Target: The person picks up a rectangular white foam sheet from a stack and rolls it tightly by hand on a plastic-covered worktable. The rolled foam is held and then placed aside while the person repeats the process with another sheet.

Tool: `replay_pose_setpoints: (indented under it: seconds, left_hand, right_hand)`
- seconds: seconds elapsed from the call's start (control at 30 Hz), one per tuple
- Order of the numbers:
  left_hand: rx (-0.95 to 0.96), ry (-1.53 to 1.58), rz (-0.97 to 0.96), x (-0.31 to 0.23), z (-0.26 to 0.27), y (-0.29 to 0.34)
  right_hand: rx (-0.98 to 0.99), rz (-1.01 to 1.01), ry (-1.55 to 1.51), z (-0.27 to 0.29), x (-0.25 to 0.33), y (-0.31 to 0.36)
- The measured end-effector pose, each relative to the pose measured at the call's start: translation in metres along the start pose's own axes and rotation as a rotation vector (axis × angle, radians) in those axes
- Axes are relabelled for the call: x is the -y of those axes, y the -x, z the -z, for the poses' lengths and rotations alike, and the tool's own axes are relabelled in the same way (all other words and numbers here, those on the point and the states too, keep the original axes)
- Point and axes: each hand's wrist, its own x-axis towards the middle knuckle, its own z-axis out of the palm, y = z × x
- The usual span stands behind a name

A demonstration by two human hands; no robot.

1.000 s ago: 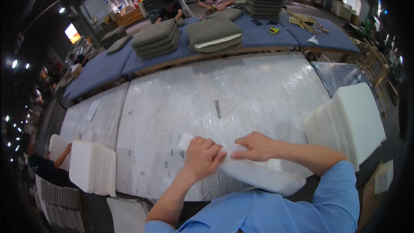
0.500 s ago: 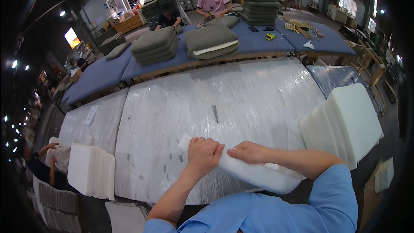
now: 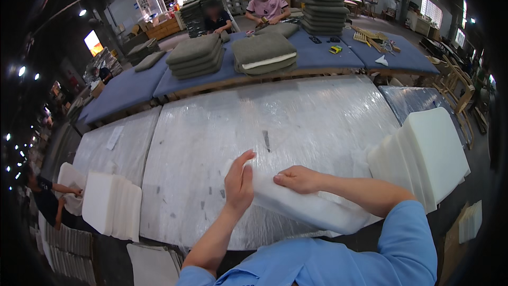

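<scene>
A white, soft piece of padding (image 3: 307, 209) lies slantwise across the near edge of the plastic-covered table, close to my body. Its long side looks rolled or folded over. My right hand (image 3: 299, 179) grips its upper edge, thumb pressed down on the white material and fingers curled. At the padding's left end is my left hand (image 3: 239, 182), fingers stretched upward and thumb apart, the palm side facing the padding. Whether that palm touches it is hard to make out. To the right stands a stack of white foam pads (image 3: 423, 153).
Clear plastic film covers the work table (image 3: 211, 127). Another foam stack (image 3: 111, 206) stands at left, beside a co-worker (image 3: 50, 196) handling pale fabric. Across the table, grey-green cushions (image 3: 264, 53) lie on a blue table (image 3: 328, 58), where two other people sit.
My left hand has let go of the padding's left end, its fingers opening from a closed grip and pointing up. My right hand stays on the padding. The view has shifted slightly.
</scene>
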Motion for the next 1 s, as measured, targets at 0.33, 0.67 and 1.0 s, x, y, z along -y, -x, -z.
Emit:
replay_pose_setpoints:
  seconds: [0.33, 0.67, 1.0]
  left_hand:
    - [0.216, -0.482, -0.169, -0.004, -0.012, 0.046]
    - [0.334, -0.490, -0.280, -0.024, -0.036, 0.038]
    - [0.497, -0.552, -0.517, -0.037, -0.065, 0.038]
  right_hand:
    - [0.030, 0.030, 0.224, 0.019, 0.007, -0.029]
    - [0.019, -0.003, -0.205, 0.010, -0.033, -0.049]
    - [0.110, -0.273, -0.396, 0.009, -0.055, -0.041]
